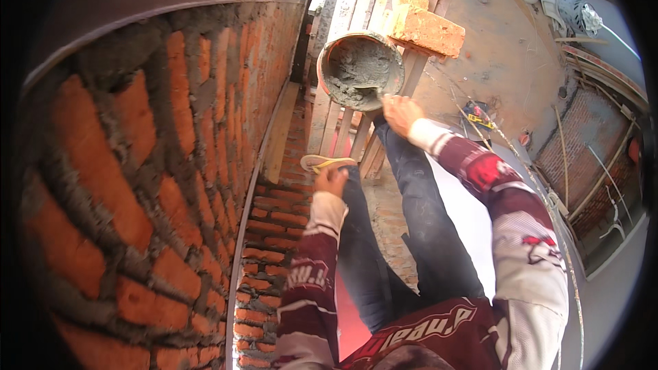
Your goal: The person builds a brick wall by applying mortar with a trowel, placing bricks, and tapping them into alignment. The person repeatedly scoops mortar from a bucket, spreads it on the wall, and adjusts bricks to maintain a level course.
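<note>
On the plank scaffold, at its near end, I see a bucket (361, 70) of grey mortar. My right hand (401, 114) is at the bucket's near rim, grip clenched on a trowel handle; the trowel (370, 91) blade sits in the mortar. My left hand (332, 181) rests on my knee, fingers curled, holding nothing I can make out. Bricks (425, 27) lie just beyond the bucket. Brick wall (157, 164) rises along the planks' left edge.
</note>
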`<act>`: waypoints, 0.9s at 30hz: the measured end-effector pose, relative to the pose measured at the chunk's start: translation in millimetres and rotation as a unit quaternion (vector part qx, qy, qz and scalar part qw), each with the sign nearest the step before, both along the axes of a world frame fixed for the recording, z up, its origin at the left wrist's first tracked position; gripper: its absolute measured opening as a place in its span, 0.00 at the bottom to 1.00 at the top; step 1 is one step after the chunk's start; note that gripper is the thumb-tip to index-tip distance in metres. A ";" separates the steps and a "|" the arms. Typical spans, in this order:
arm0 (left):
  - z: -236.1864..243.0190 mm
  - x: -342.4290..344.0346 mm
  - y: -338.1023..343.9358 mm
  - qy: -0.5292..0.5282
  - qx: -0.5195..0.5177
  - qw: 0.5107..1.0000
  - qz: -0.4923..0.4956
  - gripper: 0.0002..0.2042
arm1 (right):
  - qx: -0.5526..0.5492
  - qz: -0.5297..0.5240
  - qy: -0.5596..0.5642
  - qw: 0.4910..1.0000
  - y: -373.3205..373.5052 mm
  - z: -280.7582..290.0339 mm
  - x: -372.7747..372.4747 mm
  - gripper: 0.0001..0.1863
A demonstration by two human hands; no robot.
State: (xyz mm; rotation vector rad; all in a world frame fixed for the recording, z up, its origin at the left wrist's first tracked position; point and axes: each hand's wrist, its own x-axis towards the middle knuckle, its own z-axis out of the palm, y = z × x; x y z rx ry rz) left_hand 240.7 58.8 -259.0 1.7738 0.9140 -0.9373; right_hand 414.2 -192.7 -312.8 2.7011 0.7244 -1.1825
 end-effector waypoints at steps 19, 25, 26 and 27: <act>-156.9 150.8 -52.6 -0.063 -0.018 0.962 0.264 0.14 | 0.230 -0.292 0.242 0.896 -27.1 -36.7 17.3 0.19; -158.3 152.6 -47.7 -0.074 -0.005 0.969 0.234 0.14 | 0.256 -0.656 0.522 0.482 -38.5 -68.8 3.3 0.23; -156.8 154.6 -47.4 -0.067 -0.002 0.970 0.233 0.15 | 0.273 -0.690 0.546 0.389 -44.2 -73.8 0.4 0.23; -154.9 157.4 -47.4 -0.079 -0.006 0.970 0.228 0.16 | 0.289 -0.714 0.567 0.291 -50.2 -76.7 -1.4 0.24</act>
